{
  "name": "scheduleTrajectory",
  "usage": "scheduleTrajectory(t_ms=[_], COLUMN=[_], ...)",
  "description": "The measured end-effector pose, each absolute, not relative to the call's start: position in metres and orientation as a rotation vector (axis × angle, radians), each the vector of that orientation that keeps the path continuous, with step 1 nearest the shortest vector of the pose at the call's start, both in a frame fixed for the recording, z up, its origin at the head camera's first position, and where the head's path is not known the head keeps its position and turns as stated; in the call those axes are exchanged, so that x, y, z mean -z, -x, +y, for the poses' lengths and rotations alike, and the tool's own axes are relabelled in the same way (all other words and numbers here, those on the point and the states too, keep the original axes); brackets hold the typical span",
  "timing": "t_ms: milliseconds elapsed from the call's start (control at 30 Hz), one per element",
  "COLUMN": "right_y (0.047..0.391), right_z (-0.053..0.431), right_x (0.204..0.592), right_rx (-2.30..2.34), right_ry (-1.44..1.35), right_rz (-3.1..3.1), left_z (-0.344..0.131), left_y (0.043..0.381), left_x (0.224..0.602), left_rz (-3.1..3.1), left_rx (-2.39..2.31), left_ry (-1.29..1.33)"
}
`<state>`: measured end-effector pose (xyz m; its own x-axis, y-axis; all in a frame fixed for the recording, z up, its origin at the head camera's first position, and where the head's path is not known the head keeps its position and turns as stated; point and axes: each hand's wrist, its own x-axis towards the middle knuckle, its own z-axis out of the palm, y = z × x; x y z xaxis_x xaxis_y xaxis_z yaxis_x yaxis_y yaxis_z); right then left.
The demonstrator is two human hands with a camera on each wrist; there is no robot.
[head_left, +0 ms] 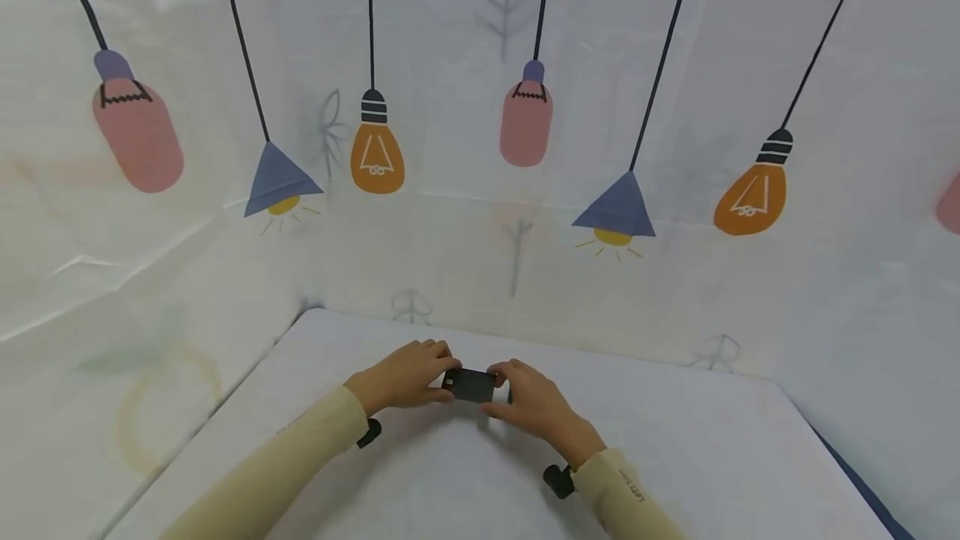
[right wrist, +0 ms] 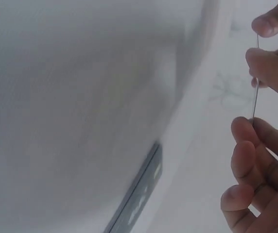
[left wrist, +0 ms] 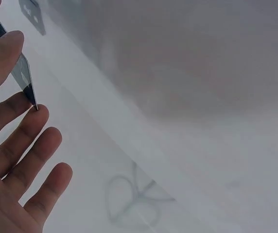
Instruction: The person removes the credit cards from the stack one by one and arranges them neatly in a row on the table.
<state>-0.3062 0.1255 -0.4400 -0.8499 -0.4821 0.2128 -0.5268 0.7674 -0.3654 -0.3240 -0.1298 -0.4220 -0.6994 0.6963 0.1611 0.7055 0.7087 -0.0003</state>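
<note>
A thin, dark card [head_left: 471,386] with a small pale chip-like mark near its left end is held between the two hands above the white tabletop; its right end looks whitish. The left hand [head_left: 408,375] pinches the left end between thumb and fingers. At the other end, the right hand [head_left: 531,401] grips it the same way. Seen from the right wrist, the card [right wrist: 256,99] is almost edge-on, a fine line between thumb and fingertips. The left wrist view catches the card [left wrist: 23,73] at a slant, dark and grey.
A white-covered table [head_left: 675,440] lies under the hands. Pale sheet walls [head_left: 450,257] printed with hanging lamps surround it. A blue strip [head_left: 862,482] runs along the table's right edge. A grey, dark-edged strip [right wrist: 136,194] shows in the right wrist view; its kind is unclear.
</note>
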Motion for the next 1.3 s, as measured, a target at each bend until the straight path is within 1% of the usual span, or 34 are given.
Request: scheduleTrajectory(t_ms=[233, 367, 567, 800, 1033, 1300], right_y=[0.302, 0.301, 0.303, 0.305, 0.301, 0.296], right_z=[0.087, 0.068, 0.041, 0.007, -0.012, -0.017], right_x=[0.437, 0.442, 0.449, 0.452, 0.456, 0.466], right_rx=[-0.676, -0.674, -0.643, -0.608, -0.579, -0.589], right_ry=[-0.808, -0.798, -0.8, -0.803, -0.758, -0.725], right_rz=[-2.919, -2.926, -2.939, -2.975, -3.034, -3.099], left_z=[-0.169, -0.186, -0.213, -0.241, -0.256, -0.257], left_y=[0.308, 0.305, 0.305, 0.297, 0.294, 0.293], left_x=[0.419, 0.419, 0.429, 0.436, 0.438, 0.445], left_rz=[-2.729, -2.727, -2.764, -2.771, -2.799, -2.895], left_rx=[0.091, 0.098, 0.156, 0.205, 0.233, 0.253], left_ry=[1.149, 1.154, 1.111, 1.065, 1.056, 1.048])
